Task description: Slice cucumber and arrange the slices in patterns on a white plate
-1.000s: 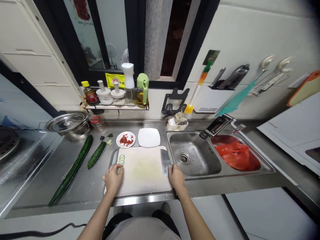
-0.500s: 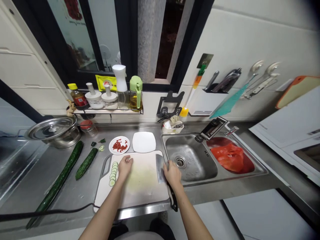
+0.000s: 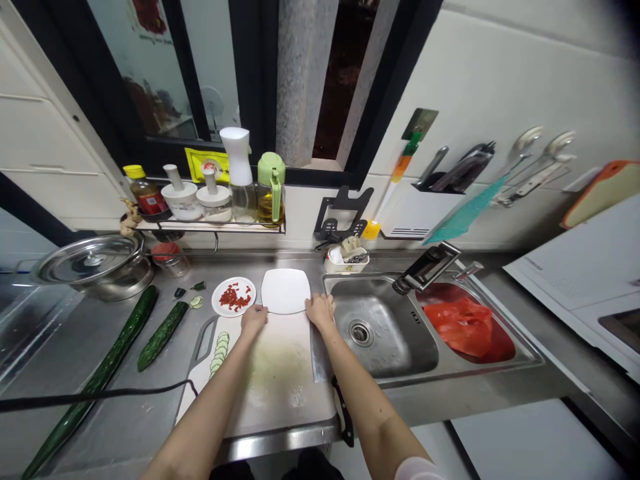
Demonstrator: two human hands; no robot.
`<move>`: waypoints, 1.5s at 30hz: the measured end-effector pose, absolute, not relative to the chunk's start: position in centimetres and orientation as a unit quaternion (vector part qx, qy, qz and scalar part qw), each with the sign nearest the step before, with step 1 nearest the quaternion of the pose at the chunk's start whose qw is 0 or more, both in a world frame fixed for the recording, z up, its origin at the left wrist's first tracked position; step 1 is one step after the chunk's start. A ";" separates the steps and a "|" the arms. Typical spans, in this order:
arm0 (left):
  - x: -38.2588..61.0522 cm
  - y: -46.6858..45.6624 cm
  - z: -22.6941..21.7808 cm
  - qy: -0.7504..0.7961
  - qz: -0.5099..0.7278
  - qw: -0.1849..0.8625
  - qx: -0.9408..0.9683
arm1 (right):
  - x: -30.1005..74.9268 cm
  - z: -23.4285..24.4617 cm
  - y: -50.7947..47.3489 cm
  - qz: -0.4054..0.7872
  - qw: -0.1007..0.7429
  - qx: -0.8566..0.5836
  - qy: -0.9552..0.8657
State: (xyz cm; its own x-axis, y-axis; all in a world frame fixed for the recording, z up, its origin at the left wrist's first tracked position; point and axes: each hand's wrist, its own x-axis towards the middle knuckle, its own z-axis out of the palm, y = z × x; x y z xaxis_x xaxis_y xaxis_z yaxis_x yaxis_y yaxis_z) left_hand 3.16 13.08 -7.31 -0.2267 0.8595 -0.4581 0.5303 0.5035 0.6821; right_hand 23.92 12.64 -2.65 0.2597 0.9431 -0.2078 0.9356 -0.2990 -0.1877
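My left hand (image 3: 254,320) and my right hand (image 3: 320,310) reach over the white cutting board (image 3: 280,387) to the empty white square plate (image 3: 285,290) behind it. Each hand has its fingers curled on a near corner of the plate, left and right. The cleaver (image 3: 320,360) lies flat along the board's right edge, its black handle hanging over the counter front under my right forearm. A row of cucumber slices (image 3: 219,350) lies on the board's left side.
A small round plate of chopped red chilli (image 3: 233,297) sits left of the square plate. Two cucumbers (image 3: 161,327) and a steel pot (image 3: 93,263) are to the left. The sink (image 3: 380,330) with a red basin (image 3: 470,320) is on the right. A black cable (image 3: 90,397) crosses the counter.
My right hand let go of the cleaver, which now lies on the board. Both hands moved forward from the board to the square plate.
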 end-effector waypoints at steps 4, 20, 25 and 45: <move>3.5 13.4 -7.4 0.756 0.190 0.423 0.462 | 23.9 -3.1 13.3 0.142 0.008 -0.802 -0.581; 4.1 12.0 -7.3 0.732 0.248 0.414 0.481 | 24.6 -2.8 12.4 0.187 0.052 -0.815 -0.545; 3.3 7.6 -6.2 0.702 0.305 0.439 0.472 | 24.6 -2.2 8.3 0.177 0.126 -0.803 -0.555; -1.7 -5.9 -8.1 0.704 0.316 0.475 0.422 | 20.0 -5.1 -4.2 0.319 0.225 -0.759 -0.521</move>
State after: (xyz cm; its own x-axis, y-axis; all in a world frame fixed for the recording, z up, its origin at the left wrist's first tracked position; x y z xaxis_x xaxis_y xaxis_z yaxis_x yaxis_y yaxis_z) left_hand -1.71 -5.93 -8.15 -0.1922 0.8950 -0.4025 0.2934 0.4437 0.8468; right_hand 19.96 -4.19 -5.13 0.2535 0.9344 -0.2502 0.6470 -0.3560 -0.6743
